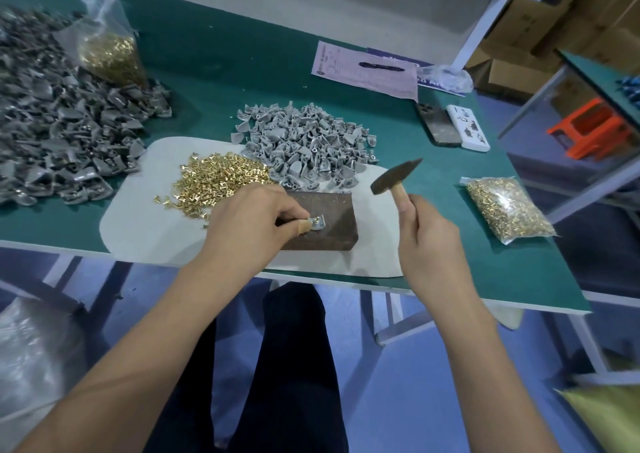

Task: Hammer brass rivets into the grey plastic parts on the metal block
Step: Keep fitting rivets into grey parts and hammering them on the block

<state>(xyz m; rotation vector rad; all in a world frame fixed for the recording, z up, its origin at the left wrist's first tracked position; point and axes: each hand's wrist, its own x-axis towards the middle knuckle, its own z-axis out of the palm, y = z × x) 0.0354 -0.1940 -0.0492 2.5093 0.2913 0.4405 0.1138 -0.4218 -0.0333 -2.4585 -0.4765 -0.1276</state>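
A rusty brown metal block [329, 210] lies on a white mat [145, 217] at the table's front edge. My left hand [249, 224] pinches a small grey plastic part [318, 223] flat on the block; a brass rivet sits in it. A tan bandage wraps one fingertip. My right hand [429, 241] grips the wooden handle of a hammer [394, 177], its head raised above and to the right of the block. Loose brass rivets [214, 184] are heaped on the mat behind my left hand. A pile of light grey parts [304, 144] lies behind the block.
A large heap of darker grey parts [55, 130] fills the table's left side, with a plastic bag of rivets [110, 54] behind it. Another rivet bag [507, 210] lies at the right. Two phones [453, 127], a paper form and a pen [381, 66] lie further back.
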